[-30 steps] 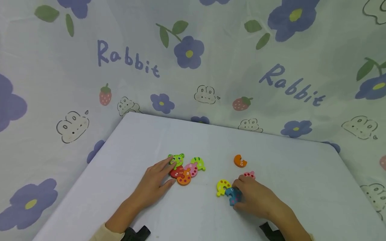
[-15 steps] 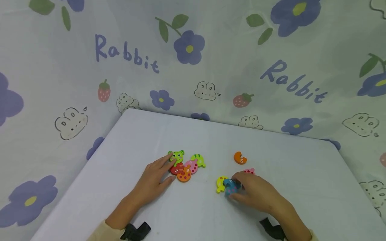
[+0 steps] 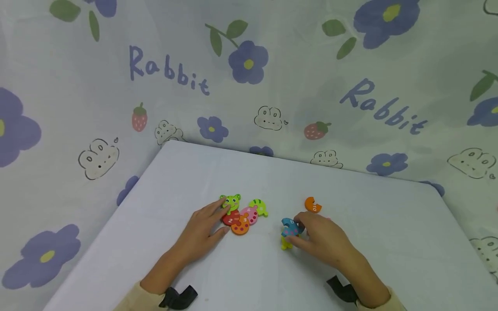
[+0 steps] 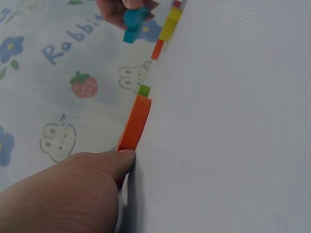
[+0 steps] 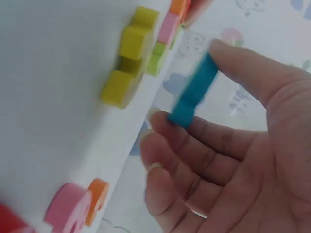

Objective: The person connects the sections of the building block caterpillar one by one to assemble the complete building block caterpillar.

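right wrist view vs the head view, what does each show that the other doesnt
Only the right wrist view shows the palm side of the right hand and a red piece in its lower left corner, near a pink piece. Only the head view shows the green face piece and the beige sleeves. Both show the blue piece pinched in the right hand, the yellow piece and the orange piece.
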A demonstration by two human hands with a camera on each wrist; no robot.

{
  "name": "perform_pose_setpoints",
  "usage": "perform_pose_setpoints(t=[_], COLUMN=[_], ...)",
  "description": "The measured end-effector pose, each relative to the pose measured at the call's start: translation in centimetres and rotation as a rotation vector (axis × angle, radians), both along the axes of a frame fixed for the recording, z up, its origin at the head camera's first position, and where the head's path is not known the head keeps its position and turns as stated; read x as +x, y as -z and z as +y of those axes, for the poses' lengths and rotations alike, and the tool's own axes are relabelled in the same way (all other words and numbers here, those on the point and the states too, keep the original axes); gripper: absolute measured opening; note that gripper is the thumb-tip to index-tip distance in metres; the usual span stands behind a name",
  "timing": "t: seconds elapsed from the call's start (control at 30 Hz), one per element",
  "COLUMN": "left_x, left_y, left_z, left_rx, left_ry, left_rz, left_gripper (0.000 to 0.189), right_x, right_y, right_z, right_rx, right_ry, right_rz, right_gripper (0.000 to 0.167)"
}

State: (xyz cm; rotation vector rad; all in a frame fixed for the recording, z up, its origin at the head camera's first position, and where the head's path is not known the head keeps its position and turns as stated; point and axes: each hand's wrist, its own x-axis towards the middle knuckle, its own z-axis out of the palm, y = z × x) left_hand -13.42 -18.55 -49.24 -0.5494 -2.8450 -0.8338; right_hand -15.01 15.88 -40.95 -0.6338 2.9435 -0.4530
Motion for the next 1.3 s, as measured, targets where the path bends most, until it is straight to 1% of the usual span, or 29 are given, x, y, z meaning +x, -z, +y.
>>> perform_pose_setpoints(t=[0.1,0.2,0.37,0.47,0.6,0.73,0.87,1.07,1.17,1.3], left_x=[0.1,0.2,0.2,0.2,0.2,0.3,0.3,0.3,0.3,0.3], left_y=[0.0,-0.1,-0.2,-0.2,-0.3,-0.4,-0.4,-0.4,-0.5,-0.5], left_z=[0.1,0.1,0.1,0.1,0.1,0.1,0.1,0.1,0.1,0.0], left_rx=[0.010,0.016,0.013,0.014,0.014,0.019,0.018,0.011,0.010,0.010], left_ry=[-0.006,-0.008,-0.013,-0.015,-0.014,-0.010,-0.011,0.000,-0.004,-0.004], left_rz=[-0.006,-0.007,-0.006,-0.008,-0.010,-0.012,-0.012,-0.014,-0.010,-0.006], left_gripper=[0.064,0.063,0.064,0.064,0.063,0.063,0.063,0.064,0.064,0.064], right_x=[-0.4,-0.7,-1.2,-1.6,-2.1,-2.6,-3.0,-3.1,-3.1,-3.0], right_y=[-0.2,-0.4,-0.5,-0.4,-0.2,0.2,0.7,1.1,1.2,1.3], right_z=[-0.8,-1.7,-3.1,-3.8,-4.6,-5.1,-5.5,-6.2,-6.6,-7.1], right_rx=[0.044,0.060,0.018,0.002,0.019,0.041,0.047,0.036,0.030,0.024], right_ry=[-0.009,-0.004,0.003,0.013,0.034,0.029,0.028,0.086,0.113,0.149], right_rz=[0.009,0.015,0.024,0.025,0.007,-0.011,-0.004,-0.026,-0.040,-0.063], right_gripper=[0.047,0.050,0.049,0.048,0.049,0.049,0.050,0.051,0.050,0.053])
